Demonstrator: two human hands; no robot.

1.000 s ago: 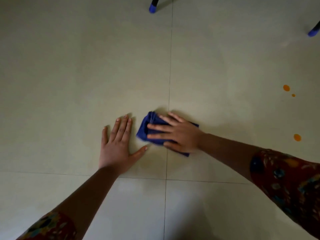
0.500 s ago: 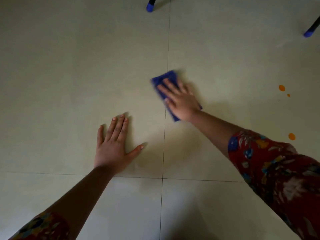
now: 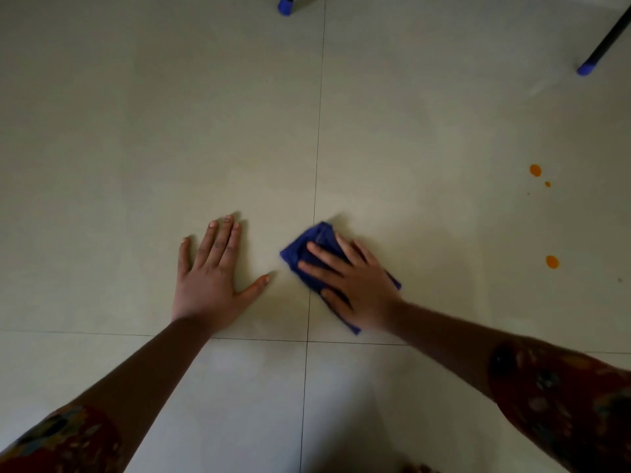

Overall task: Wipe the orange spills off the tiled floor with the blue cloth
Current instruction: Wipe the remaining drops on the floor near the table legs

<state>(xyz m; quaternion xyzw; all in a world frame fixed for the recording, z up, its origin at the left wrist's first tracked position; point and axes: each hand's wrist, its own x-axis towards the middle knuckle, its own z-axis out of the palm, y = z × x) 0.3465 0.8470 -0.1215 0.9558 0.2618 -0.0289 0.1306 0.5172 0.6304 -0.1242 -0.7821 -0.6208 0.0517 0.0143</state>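
The tiled floor fills the view. Two grout lines cross just below the hands.

- The left hand lies flat on the tile, fingers straight and close together, thumb angled outward, holding nothing.
- The right hand presses flat on the blue cloth, fingers straight and slightly spread.
- The cloth is folded. Its long axis runs from upper left to lower right across the vertical grout line.
- The orange spills lie well apart from the cloth, to its right. The nearest drop sits roughly level with the right hand. A second drop and a small droplet lie farther up.

The right hand is the nearer one, so the next stroke probably runs rightward. The palm hides most of the cloth, and the faint specks near the drops are too small to identify.
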